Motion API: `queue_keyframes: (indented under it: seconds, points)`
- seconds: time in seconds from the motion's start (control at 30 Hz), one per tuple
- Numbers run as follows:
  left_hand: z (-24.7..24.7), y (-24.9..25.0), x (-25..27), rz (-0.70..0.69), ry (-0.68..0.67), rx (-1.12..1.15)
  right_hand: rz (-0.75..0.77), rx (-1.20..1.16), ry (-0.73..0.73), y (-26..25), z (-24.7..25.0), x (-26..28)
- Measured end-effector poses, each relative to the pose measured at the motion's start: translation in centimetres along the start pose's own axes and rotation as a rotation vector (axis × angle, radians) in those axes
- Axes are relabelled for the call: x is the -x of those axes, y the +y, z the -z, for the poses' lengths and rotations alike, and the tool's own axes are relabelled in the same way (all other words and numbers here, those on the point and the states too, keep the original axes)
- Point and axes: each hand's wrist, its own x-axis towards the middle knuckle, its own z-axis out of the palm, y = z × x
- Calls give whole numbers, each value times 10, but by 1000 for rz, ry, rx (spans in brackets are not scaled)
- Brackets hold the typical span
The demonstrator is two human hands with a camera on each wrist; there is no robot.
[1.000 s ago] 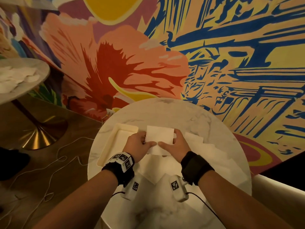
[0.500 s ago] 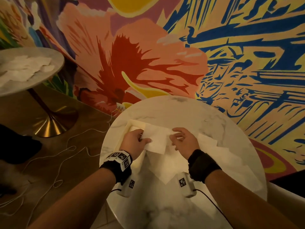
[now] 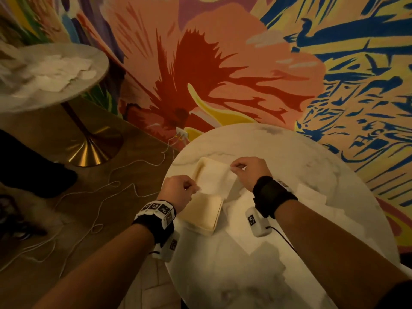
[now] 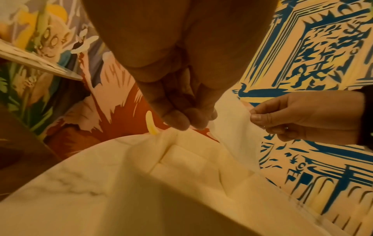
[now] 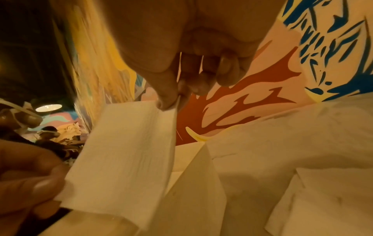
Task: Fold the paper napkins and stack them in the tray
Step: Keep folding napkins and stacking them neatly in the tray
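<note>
A folded white napkin [image 3: 215,182] hangs over the cream tray [image 3: 206,216] at the left of the round marble table [image 3: 278,152]. My left hand [image 3: 178,190] pinches its near-left corner, and my right hand [image 3: 247,169] pinches its far-right corner. In the right wrist view the napkin [image 5: 125,151] stretches between my right thumb and fingers [image 5: 167,102] and my left hand [image 5: 28,180]. The left wrist view shows my left fingertips [image 4: 185,121] above the tray [image 4: 191,161], with the napkin [image 4: 236,132] running to my right hand [image 4: 302,116].
Several unfolded napkins [image 3: 312,197] lie spread over the table to the right of the tray. A second round table [image 3: 44,74] with a heap of napkins stands at the far left. White cables [image 3: 107,190] trail over the wooden floor.
Both hands carried the folded napkin leftward from the table's middle to above the tray. The hands have spread apart, the right one now farther from me.
</note>
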Motion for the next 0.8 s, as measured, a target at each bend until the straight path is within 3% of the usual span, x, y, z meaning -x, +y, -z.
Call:
queue_keyframes:
  seconds: [0.3,0.8]
  points:
    - [9,-33,-13,33,47,-61,-155,166,-121,-3,-35,-43]
    - [4,-42,-21,52,-7,-89,-93,574,-288,-8,-55,-52]
